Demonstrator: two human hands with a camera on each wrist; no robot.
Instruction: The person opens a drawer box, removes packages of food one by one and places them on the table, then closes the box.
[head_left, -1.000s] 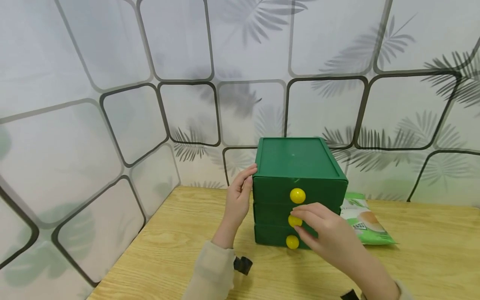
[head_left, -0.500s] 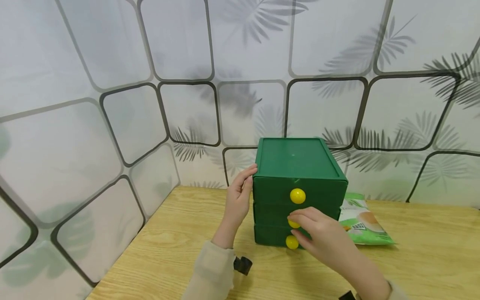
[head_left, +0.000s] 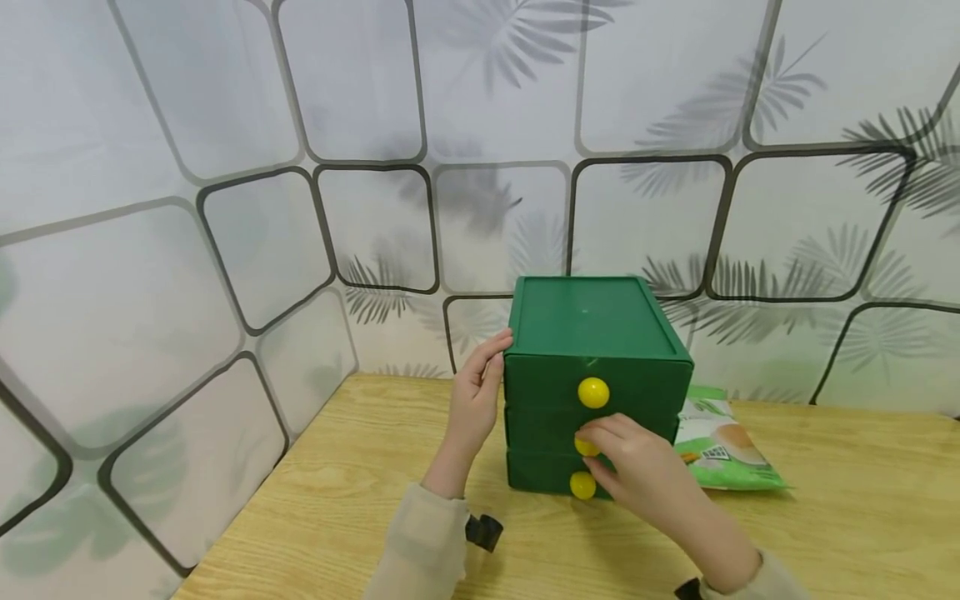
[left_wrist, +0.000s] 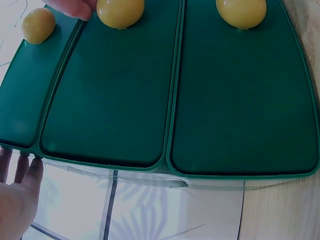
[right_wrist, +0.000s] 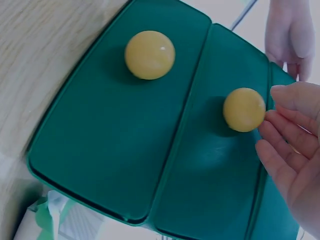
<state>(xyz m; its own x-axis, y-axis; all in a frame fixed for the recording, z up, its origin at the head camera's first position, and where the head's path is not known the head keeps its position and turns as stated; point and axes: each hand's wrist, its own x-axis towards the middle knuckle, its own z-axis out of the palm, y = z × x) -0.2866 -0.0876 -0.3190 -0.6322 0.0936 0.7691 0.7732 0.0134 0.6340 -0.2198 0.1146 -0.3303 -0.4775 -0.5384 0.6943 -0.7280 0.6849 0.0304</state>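
A green cabinet [head_left: 592,321] with three stacked drawers stands on the table, each front bearing a round yellow knob. My left hand [head_left: 477,392] rests against its left side near the top, fingers extended; the left wrist view shows fingertips [left_wrist: 32,172] touching the edge. My right hand [head_left: 645,471] is in front of the middle drawer, partly covering the middle knob [right_wrist: 244,110]. Its loosely bent fingers lie beside that knob without wrapping it. The top knob [head_left: 593,392] and bottom knob [head_left: 582,485] show in the head view. All drawer fronts look flush.
A green and white snack bag [head_left: 731,450] lies on the wooden table [head_left: 337,500] to the right of the cabinet, partly hidden behind it. A patterned wall covering [head_left: 495,225] rises behind the table and along its left side.
My right hand has shifted slightly left and down, covering more of the middle knob. My left hand keeps its place on the cabinet's side. The cabinet looks unchanged.
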